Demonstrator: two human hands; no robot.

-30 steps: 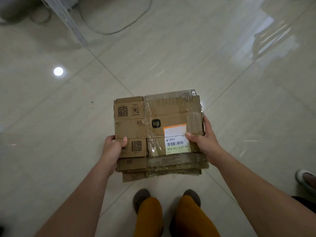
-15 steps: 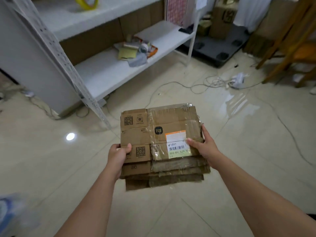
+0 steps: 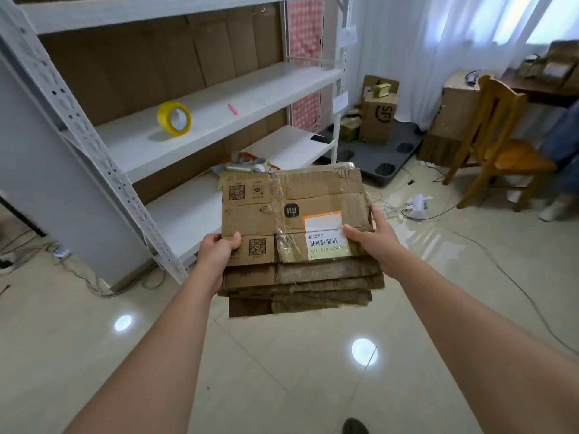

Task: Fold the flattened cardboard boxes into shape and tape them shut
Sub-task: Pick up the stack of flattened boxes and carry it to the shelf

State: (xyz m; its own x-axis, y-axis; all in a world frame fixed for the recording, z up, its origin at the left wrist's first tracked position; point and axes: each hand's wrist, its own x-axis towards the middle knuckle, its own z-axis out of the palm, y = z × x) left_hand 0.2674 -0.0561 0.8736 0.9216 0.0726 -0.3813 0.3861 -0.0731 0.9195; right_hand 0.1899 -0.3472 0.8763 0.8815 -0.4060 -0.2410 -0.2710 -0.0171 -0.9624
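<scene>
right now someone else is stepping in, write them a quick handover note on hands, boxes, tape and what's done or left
Left hand grips the left edge of the stack of flattened cardboard boxes, thumb on top. Right hand grips the right edge, thumb on the shipping label. The stack is held in the air in front of the white shelving unit.
The yellow tape roll stands on the middle shelf, untouched, with a pink marker further along.
Done: stack picked up. Left: every box is flat, so all the folding and taping.
</scene>
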